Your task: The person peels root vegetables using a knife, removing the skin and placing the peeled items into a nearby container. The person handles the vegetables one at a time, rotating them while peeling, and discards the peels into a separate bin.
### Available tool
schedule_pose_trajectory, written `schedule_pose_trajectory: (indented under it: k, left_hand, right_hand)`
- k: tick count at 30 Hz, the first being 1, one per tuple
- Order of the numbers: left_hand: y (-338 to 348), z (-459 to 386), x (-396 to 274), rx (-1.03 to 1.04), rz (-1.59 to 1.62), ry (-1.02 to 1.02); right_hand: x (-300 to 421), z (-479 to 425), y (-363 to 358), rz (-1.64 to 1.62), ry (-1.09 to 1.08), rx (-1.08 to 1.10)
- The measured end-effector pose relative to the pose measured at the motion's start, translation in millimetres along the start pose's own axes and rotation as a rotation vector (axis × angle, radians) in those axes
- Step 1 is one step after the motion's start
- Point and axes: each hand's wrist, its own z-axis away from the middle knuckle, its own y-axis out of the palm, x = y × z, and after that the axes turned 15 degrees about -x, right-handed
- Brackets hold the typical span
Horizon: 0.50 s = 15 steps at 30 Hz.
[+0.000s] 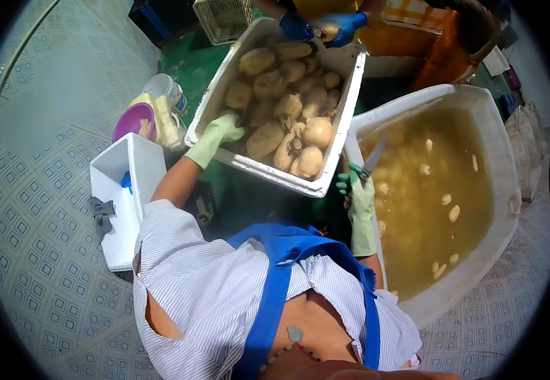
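Lotus roots (288, 108) lie heaped in a white foam box (265, 168) in front of me. My left hand (225, 129), in a pale green rubber glove, reaches over the box's near left wall. Its fingers curl down beside the roots, and whether they grip one is hidden. To the right of the box, my gloved right hand (358, 187) holds a knife (374, 156), its blade pointing up and away from me. That hand is beside the near wall of a white tub (446, 306) of cloudy brown water, where pale lotus root pieces (454, 213) float.
Across the box, another person's blue-gloved hands (325, 31) hold a lotus root piece. At left stand a white foam container (109, 161), a purple basin (132, 118) and a white bucket (161, 85). A plastic crate (223, 21) and orange fabric (389, 42) are at the back.
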Motion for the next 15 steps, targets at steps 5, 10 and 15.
schedule_pose_trajectory:
  k: [5,10,15]
  left_hand:
    - [48.3,-43.7,103.6,-0.326,0.076,-0.088]
    - [57.0,-74.7,73.9,-0.018,-0.029,-0.161]
    - [151.6,-130.2,93.3,-0.280,-0.105,-0.395]
  right_hand:
    - [-23.4,-0.4,76.5,0.143,-0.040,0.110]
    - [-50.1,-3.4,87.6,0.238,-0.113,-0.028]
    - [-37.0,2.1,98.5,0.150,-0.087,-0.047]
